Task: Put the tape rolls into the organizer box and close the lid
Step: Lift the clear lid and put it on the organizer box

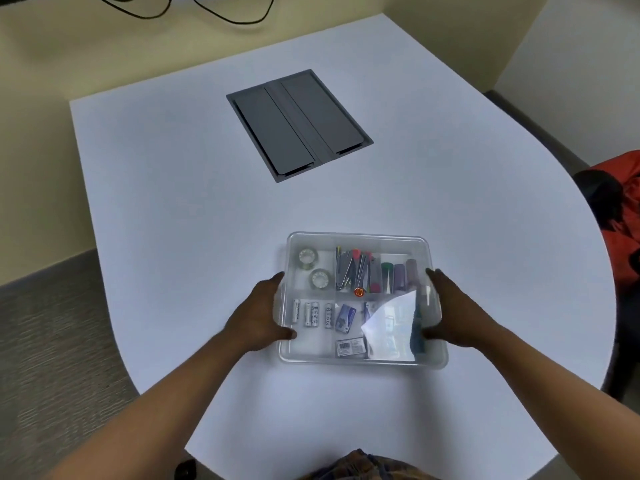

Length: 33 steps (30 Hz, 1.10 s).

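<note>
A clear plastic organizer box (360,237) sits on the white table in front of me, with its translucent lid lying on top. Through the lid I see two clear tape rolls, one (306,258) behind the other (319,278), in the far left compartment. My left hand (258,317) grips the box's left side, thumb on the lid. My right hand (450,313) grips the right side the same way. Batteries, pens, clips and small packets fill the other compartments.
A dark grey hatch (299,124) is set into the white table (173,202) further back. Black cables (221,15) hang at the far edge. A person in an orange top (620,216) sits at the right. Grey carpet lies to the left.
</note>
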### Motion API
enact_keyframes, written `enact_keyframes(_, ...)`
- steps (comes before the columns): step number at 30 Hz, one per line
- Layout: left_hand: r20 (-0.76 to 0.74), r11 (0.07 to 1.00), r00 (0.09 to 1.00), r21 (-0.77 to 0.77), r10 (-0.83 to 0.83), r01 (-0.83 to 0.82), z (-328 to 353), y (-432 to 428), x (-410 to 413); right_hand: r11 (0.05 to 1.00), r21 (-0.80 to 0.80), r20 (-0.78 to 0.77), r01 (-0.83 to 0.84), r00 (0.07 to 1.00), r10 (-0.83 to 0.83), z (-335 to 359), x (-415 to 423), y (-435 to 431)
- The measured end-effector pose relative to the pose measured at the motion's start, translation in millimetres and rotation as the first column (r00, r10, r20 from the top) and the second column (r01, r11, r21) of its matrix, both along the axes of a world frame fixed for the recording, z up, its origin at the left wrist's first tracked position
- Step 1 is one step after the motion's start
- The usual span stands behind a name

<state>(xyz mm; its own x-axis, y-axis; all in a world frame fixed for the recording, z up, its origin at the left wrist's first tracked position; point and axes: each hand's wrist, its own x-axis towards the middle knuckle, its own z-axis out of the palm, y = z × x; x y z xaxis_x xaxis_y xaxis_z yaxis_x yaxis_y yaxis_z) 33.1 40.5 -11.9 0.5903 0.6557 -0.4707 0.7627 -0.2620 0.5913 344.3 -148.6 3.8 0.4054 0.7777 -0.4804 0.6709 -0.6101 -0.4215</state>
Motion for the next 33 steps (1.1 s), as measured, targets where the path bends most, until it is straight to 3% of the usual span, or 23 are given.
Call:
enact_keyframes(3,-0.228,0.931,0.915,0.076,-0.333,0.358,8.1,4.8,2.7,0.929,-0.281,0.104,-0.242,0.954,0.281,1.9,-1.4,-4.5)
enact_keyframes(5,-0.322,0.892,0.863,0.101,-0.39,0.44,8.0,2.0,5.1,0.897,-0.331,0.136,-0.293,0.926,0.352,0.7,-2.7,-6.1)
enact_keyframes(14,-0.336,0.915,0.901,0.196,-0.275,0.352,5.6,-9.6,9.2,0.898,-0.304,0.231,-0.32,0.889,0.395,-3.0,-6.7,-5.3)
enact_keyframes(20,-0.412,0.861,0.851,0.242,-0.327,0.448,14.6,-2.7,17.4,0.896,-0.319,0.251,-0.309,0.884,0.394,3.9,-5.6,1.6)
enact_keyframes(26,-0.42,0.86,0.86,0.28,-0.29,0.427,32.7,37.3,52.0,0.921,-0.254,0.296,-0.295,0.883,0.364,23.0,15.3,46.2)
enact_keyframes(33,-0.492,0.821,0.787,0.222,-0.371,0.526,15.2,64.1,72.1,0.904,-0.339,0.244,-0.262,0.903,0.353,15.6,27.4,73.0)
